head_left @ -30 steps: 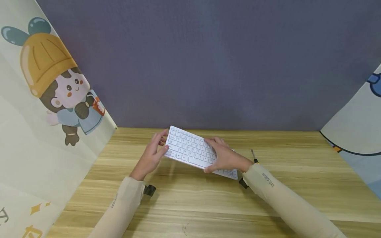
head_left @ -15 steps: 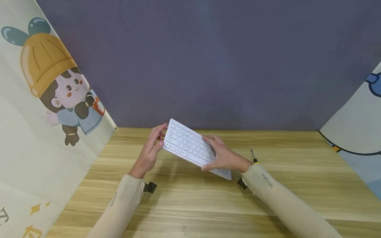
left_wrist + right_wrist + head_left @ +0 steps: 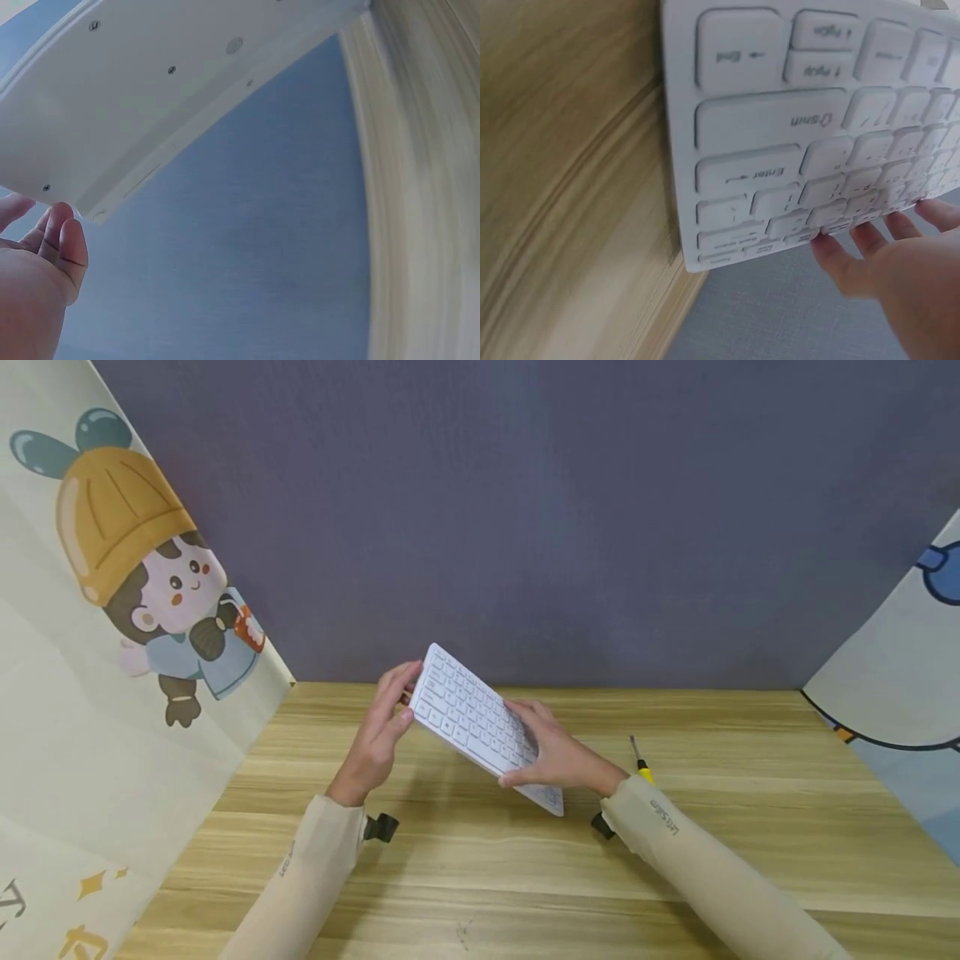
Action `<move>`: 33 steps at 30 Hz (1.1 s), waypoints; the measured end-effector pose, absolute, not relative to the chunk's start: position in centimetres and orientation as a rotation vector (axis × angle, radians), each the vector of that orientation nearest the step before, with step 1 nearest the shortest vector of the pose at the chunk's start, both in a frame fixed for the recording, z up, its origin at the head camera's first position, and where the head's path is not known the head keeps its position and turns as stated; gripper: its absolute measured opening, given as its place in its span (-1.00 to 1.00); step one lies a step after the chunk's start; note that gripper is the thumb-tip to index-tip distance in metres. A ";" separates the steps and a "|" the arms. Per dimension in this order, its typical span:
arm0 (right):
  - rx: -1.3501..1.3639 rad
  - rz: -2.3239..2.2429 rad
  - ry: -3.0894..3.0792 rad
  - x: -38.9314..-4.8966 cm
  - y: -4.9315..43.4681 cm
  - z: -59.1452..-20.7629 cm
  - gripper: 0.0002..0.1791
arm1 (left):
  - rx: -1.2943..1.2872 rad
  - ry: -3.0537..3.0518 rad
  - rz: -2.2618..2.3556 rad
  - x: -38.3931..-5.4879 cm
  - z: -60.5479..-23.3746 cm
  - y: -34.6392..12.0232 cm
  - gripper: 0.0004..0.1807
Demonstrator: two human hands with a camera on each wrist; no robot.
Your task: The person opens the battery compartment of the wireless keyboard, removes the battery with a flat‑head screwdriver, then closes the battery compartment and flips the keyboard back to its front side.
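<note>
A white compact keyboard point(image 3: 476, 718) is held above the wooden table, its left end raised and its right end low. My right hand point(image 3: 558, 752) grips it across the right half, thumb at the near edge and fingers at the far edge. At the raised end, my left hand point(image 3: 375, 735) holds the short side, with the thumb near the front corner and fingertips at the edge. The left wrist view shows the keyboard's underside point(image 3: 127, 97), with several small screws and a raised ridge. Lettered keys such as Enter and Shift face the right wrist camera.
A screwdriver point(image 3: 643, 770) with a yellow and black handle lies on the table point(image 3: 480, 877), partly hidden by the right sleeve. Behind the table stands a dark grey-blue panel point(image 3: 525, 527). A cartoon-printed white sheet point(image 3: 45, 693) hangs at the left.
The keyboard's left end has risen and its slant has grown steeper, while its right end shifted left. Both hands moved with it. More of the screwdriver handle shows.
</note>
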State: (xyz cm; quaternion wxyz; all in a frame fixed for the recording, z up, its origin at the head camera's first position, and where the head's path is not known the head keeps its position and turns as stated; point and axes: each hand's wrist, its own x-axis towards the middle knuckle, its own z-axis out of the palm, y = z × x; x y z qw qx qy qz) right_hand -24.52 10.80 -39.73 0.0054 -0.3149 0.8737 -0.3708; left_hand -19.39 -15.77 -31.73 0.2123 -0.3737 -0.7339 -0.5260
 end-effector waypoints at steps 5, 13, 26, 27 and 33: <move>-1.012 -1.197 2.721 -24.4 10.8 -39.8 0.31 | -1.091 -2.009 -1.473 -19.4 -31.6 -15.4 -0.41; -1.052 -1.257 2.664 -24.2 11.1 -40.0 0.31 | -1.142 -1.973 -1.444 -21.4 -33.2 -15.1 -0.41; -1.105 -1.455 2.524 -24.0 11.5 -40.2 0.25 | -1.213 -1.923 -1.426 -22.0 -32.5 -12.9 -0.37; -1.116 -1.475 2.516 -24.0 11.5 -40.2 0.26 | -1.211 -1.914 -1.421 -22.0 -32.5 -12.6 -0.37; -1.144 -1.544 2.480 -23.4 11.4 -39.9 0.27 | -1.191 -1.862 -1.418 -22.0 -32.6 -10.9 -0.34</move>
